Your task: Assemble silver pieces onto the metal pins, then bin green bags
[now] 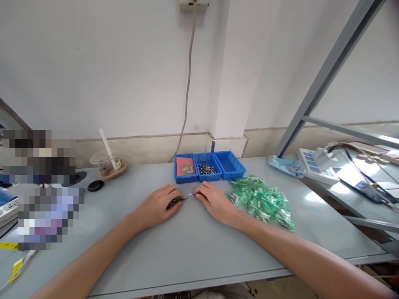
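Observation:
My left hand rests on the grey table and grips dark tweezers whose tips point right. A tiny metal pin lies on the table between the tweezer tips and my right hand. My right hand's fingertips sit just right of the pin; whether they touch it is too small to tell. Behind both hands stand three joined blue bins: the left bin with a red piece, the middle bin with several small metal parts, the right bin with nothing visible inside.
A heap of green plastic bags lies right of my right hand. A clear lidded cup with a straw and a black oval object sit back left. A grey metal frame and a shelf with cables and devices stand at the right.

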A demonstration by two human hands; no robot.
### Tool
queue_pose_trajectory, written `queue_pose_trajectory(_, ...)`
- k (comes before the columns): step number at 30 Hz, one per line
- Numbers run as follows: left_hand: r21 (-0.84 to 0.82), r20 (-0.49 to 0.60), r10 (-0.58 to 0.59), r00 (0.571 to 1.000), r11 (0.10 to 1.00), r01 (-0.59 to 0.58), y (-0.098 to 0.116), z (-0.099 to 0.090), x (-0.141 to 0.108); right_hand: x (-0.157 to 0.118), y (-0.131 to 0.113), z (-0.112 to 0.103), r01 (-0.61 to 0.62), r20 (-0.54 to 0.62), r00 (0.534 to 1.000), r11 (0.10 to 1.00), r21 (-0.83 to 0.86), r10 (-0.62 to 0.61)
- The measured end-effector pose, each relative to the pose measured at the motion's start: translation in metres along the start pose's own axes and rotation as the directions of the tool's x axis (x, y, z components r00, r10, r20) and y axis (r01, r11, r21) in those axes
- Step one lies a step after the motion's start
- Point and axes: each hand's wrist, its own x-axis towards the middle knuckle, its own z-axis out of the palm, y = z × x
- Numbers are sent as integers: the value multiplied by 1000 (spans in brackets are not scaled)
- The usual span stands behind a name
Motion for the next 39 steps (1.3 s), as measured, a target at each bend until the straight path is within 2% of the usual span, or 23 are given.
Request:
queue_pose_trajectory(9, 27, 53, 0, 999, 1000, -2, 1, -2, 1, 1, 0, 0, -28, -3, 1000, 1000, 0, 28)
queue_pose_trajectory(15, 34, 42, 30, 999, 999, -31, 1, 0, 1, 1, 2, 0, -56, -15, 998, 998, 36, 57)
queue_pose_trajectory(23, 58, 34, 60, 998, 996, -62, 1, 1, 0, 3, 6, -2, -98, -46, 993, 985, 139, 105)
queue_pose_trajectory(31, 100, 59, 65, 996, 992, -70, 1, 2, 0, 9, 20, -4, -251, -3, 962, 891, 378, 272)
queue_pose_trajectory(39, 87, 42, 59, 997, 994, -62, 2, 1, 1, 9, 20, -5, -265, 6, 956, 860, 436, 292)
